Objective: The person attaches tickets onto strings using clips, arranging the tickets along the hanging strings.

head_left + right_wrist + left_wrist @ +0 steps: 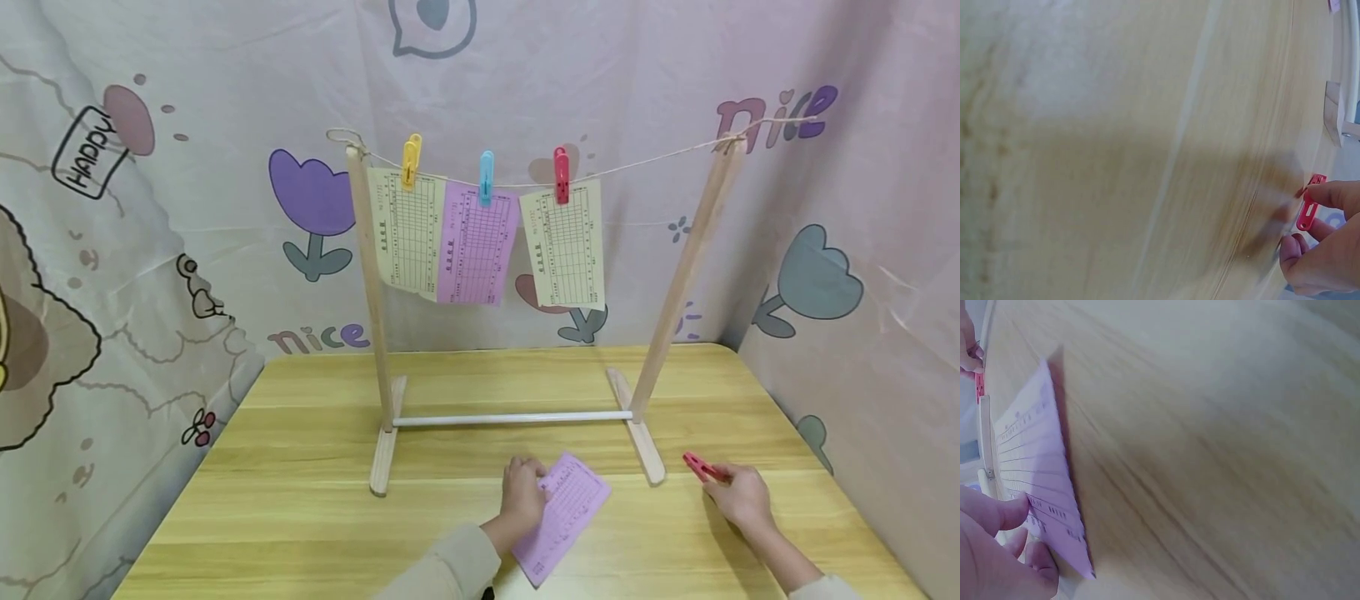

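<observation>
My left hand (pixel 522 497) pinches a purple printed form slip (pixel 564 521) by its left edge, low over the table. In the left wrist view the thumb lies on the slip's (pixel 1038 456) printed face. Farther right, my right hand (pixel 742 500) holds a red clothespin (pixel 699 467) between thumb and fingers, just above the tabletop. In the right wrist view the clothespin (pixel 1312 203) points away from the palm. On the string hang a yellow-green slip (pixel 408 237), a purple slip (pixel 477 246) and another yellow-green slip (pixel 566 246), under yellow (pixel 411 162), blue (pixel 486 179) and red (pixel 562 175) clothespins.
A wooden stand with a left post (pixel 371 292), a right post (pixel 686 275) and a white crossbar (pixel 517 418) stands on the wood-grain table (pixel 300 517). Its string (pixel 660 158) sags between the posts. A patterned cloth (pixel 637 75) hangs behind.
</observation>
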The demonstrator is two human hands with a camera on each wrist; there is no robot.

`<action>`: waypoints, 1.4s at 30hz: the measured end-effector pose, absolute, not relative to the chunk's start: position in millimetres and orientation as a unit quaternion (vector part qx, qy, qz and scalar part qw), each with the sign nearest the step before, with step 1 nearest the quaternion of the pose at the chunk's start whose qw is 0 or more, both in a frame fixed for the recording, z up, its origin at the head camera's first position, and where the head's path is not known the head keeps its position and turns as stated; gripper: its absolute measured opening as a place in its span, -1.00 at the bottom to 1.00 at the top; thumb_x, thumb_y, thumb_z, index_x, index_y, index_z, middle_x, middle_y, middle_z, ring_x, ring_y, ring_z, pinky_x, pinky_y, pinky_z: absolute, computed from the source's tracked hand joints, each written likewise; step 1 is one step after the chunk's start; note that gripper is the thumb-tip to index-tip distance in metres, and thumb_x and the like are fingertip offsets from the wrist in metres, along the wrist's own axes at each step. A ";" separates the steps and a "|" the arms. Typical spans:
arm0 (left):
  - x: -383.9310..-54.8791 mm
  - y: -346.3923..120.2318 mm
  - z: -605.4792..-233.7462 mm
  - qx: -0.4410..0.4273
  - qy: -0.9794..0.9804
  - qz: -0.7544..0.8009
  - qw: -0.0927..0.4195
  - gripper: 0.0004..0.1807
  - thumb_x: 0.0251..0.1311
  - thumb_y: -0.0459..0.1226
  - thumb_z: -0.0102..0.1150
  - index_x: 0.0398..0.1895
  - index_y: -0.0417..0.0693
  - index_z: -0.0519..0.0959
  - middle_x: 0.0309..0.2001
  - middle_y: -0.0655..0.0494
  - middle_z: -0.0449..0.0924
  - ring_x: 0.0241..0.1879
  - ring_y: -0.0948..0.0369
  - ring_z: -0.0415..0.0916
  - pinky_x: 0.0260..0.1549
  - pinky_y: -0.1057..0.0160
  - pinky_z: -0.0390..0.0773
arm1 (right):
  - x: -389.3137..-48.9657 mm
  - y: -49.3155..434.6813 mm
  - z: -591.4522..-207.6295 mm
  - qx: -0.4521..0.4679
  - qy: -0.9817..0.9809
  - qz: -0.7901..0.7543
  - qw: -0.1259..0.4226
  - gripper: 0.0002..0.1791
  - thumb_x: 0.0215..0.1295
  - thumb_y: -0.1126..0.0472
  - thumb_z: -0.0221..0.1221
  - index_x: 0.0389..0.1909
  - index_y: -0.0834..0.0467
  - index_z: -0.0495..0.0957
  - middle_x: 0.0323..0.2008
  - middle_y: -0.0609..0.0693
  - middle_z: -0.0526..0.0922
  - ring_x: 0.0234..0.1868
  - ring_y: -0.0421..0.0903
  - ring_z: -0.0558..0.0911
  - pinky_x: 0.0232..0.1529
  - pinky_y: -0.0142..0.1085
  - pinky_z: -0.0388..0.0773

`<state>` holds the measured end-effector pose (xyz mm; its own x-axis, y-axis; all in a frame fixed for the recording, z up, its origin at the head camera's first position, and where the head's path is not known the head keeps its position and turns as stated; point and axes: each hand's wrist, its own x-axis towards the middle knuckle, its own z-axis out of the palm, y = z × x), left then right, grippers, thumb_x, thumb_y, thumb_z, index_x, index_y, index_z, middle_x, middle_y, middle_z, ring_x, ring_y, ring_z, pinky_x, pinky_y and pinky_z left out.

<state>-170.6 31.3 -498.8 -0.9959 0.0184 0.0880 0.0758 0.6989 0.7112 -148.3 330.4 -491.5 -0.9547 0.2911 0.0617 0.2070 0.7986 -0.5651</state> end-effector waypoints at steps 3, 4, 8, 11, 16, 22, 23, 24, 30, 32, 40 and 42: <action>-171.3 30.3 -496.9 -0.029 -0.923 -0.383 0.030 -0.72 -0.25 -0.49 0.35 -0.36 -0.16 0.60 -0.31 0.08 0.44 -0.24 0.15 0.37 -0.10 0.13 0.49 | -149.7 331.0 -490.5 -0.138 -0.944 0.293 0.062 -0.56 0.03 0.31 0.18 -0.08 0.52 0.47 -0.13 0.54 0.45 -0.11 0.38 0.45 -0.09 0.13 0.36; -171.5 30.1 -496.2 -0.029 -0.923 -0.382 0.026 -0.72 -0.24 -0.49 0.34 -0.35 -0.16 0.60 -0.31 0.08 0.44 -0.24 0.15 0.37 -0.09 0.13 0.50 | -150.1 331.3 -490.1 -0.140 -0.943 0.295 0.059 -0.56 0.04 0.31 0.18 -0.07 0.52 0.47 -0.11 0.55 0.44 -0.10 0.39 0.45 -0.09 0.13 0.36; -171.9 29.0 -494.3 -0.032 -0.925 -0.379 0.018 -0.71 -0.23 -0.50 0.33 -0.32 -0.16 0.61 -0.33 0.08 0.43 -0.25 0.16 0.37 -0.11 0.15 0.52 | -151.1 332.2 -489.6 -0.143 -0.942 0.298 0.053 -0.55 0.05 0.30 0.18 -0.06 0.51 0.46 -0.09 0.55 0.43 -0.11 0.37 0.46 -0.12 0.10 0.38; -172.0 28.0 -494.4 -0.036 -0.924 -0.380 0.019 -0.71 -0.22 -0.52 0.33 -0.32 -0.18 0.60 -0.36 0.08 0.43 -0.27 0.15 0.38 -0.14 0.16 0.54 | -151.3 332.4 -489.2 -0.144 -0.942 0.299 0.053 -0.54 0.05 0.29 0.18 -0.06 0.51 0.46 -0.12 0.53 0.45 -0.16 0.30 0.49 -0.19 0.01 0.39; -172.8 27.9 -496.2 -0.036 -0.923 -0.383 0.021 -0.71 -0.22 -0.53 0.32 -0.34 -0.19 0.58 -0.38 0.08 0.42 -0.29 0.17 0.37 -0.19 0.18 0.55 | -151.5 332.5 -488.1 -0.146 -0.941 0.300 0.052 -0.54 0.06 0.28 0.19 -0.06 0.52 0.46 -0.13 0.52 0.47 -0.20 0.26 0.51 -0.25 -0.05 0.41; -173.5 27.6 -497.7 -0.030 -0.921 -0.388 0.022 -0.69 -0.24 -0.53 0.33 -0.32 -0.18 0.58 -0.39 0.08 0.43 -0.32 0.18 0.37 -0.24 0.20 0.55 | -149.6 331.9 -487.4 -0.154 -0.935 0.315 0.058 -0.51 0.07 0.25 0.17 -0.04 0.53 0.44 -0.15 0.49 0.51 -0.23 0.21 0.55 -0.31 -0.20 0.46; -173.7 27.4 -497.9 -0.029 -0.920 -0.390 0.020 -0.68 -0.24 -0.52 0.34 -0.31 -0.19 0.58 -0.38 0.07 0.43 -0.31 0.17 0.38 -0.24 0.19 0.56 | -149.2 331.7 -487.5 -0.157 -0.933 0.318 0.060 -0.51 0.07 0.25 0.16 -0.04 0.53 0.44 -0.17 0.47 0.53 -0.27 0.16 0.56 -0.35 -0.25 0.46; -173.7 27.2 -497.7 -0.028 -0.920 -0.391 0.017 -0.67 -0.24 -0.52 0.34 -0.29 -0.19 0.57 -0.37 0.07 0.44 -0.30 0.16 0.39 -0.24 0.18 0.56 | -149.1 331.6 -487.2 -0.160 -0.931 0.323 0.062 -0.50 0.08 0.24 0.15 -0.03 0.53 0.43 -0.20 0.45 0.55 -0.31 0.10 0.57 -0.39 -0.31 0.45; -173.9 26.2 -495.8 -0.024 -0.918 -0.396 0.004 -0.68 -0.24 -0.50 0.35 -0.30 -0.21 0.57 -0.36 0.05 0.47 -0.29 0.14 0.41 -0.22 0.15 0.56 | -148.5 330.0 -487.6 -0.168 -0.925 0.330 0.090 -0.56 0.15 0.25 0.11 -0.05 0.52 0.44 -0.24 0.39 0.61 -0.39 -0.03 0.59 -0.44 -0.43 0.42; -174.4 25.9 -495.6 -0.023 -0.917 -0.398 0.006 -0.72 -0.26 -0.51 0.36 -0.37 -0.20 0.59 -0.40 0.06 0.46 -0.33 0.17 0.40 -0.27 0.19 0.55 | -148.0 329.4 -487.5 -0.165 -0.926 0.327 0.097 -0.58 0.20 0.23 0.09 -0.06 0.51 0.45 -0.24 0.40 0.60 -0.35 0.05 0.60 -0.42 -0.38 0.44; -175.9 23.0 -495.3 -0.037 -0.909 -0.416 -0.001 -0.88 -0.16 -0.55 0.29 -0.56 -0.22 0.59 -0.44 0.07 0.48 -0.43 0.23 0.42 -0.48 0.39 0.50 | -147.4 326.2 -486.2 -0.160 -0.923 0.340 0.085 -0.54 0.28 0.21 0.02 0.03 0.52 0.36 -0.23 0.43 0.55 -0.36 0.03 0.54 -0.51 -0.43 0.39; -176.7 22.2 -495.4 -0.040 -0.903 -0.428 -0.007 -0.90 -0.10 -0.55 0.25 -0.54 -0.24 0.58 -0.46 0.06 0.49 -0.48 0.26 0.42 -0.52 0.41 0.50 | -147.0 324.7 -485.4 -0.177 -0.915 0.350 0.094 -0.54 0.26 0.20 0.04 0.02 0.52 0.34 -0.26 0.41 0.55 -0.42 -0.05 0.52 -0.54 -0.44 0.38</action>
